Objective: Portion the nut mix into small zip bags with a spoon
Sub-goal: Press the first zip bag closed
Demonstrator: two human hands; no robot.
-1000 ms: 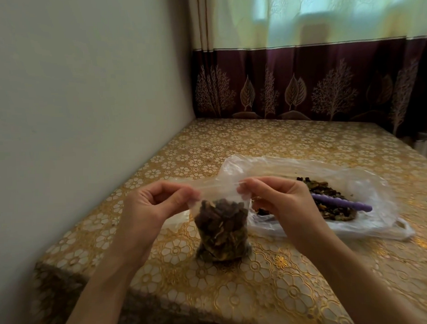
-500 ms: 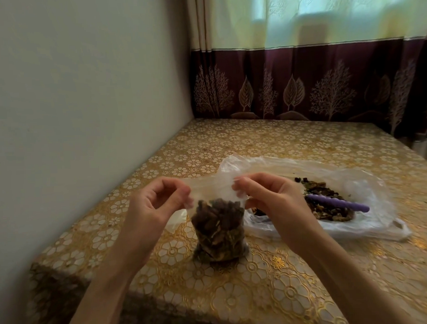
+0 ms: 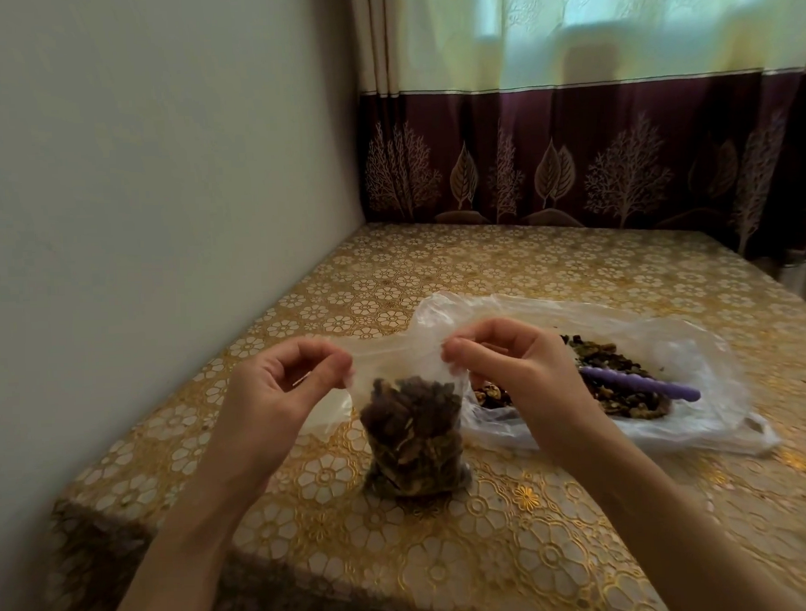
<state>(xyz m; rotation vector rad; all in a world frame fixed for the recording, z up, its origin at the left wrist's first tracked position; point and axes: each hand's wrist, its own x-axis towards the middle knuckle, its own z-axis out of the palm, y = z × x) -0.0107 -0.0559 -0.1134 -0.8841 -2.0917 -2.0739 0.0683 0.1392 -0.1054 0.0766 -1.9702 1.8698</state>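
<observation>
Pinching the top of a small zip bag [image 3: 412, 435] at both corners: left hand [image 3: 276, 396] clamped on the left corner between thumb and forefinger, right hand [image 3: 515, 370] clamped on the right corner the same way. Standing upright on the bench [image 3: 491, 544], base touching the gold floral cloth, filled well over halfway with dark nut mix [image 3: 410, 424]. Stretched flat between the two grips along the upper edge (whether the zip is sealed cannot be told).

Lying just behind and to the right, partly hidden by the right hand: a large clear plastic bag [image 3: 697, 414], spread open and flat on the bench. Resting inside it, a loose heap of nuts [image 3: 623, 389], with a purple spoon [image 3: 641, 384] laid across the heap, handle end pointing right, bowl end hidden behind the hand.

Bordering the bench on the left, a plain wall [image 3: 137, 200]; hanging at the far end, a curtain [image 3: 592, 152] with a dark band of tree and leaf patterns.
</observation>
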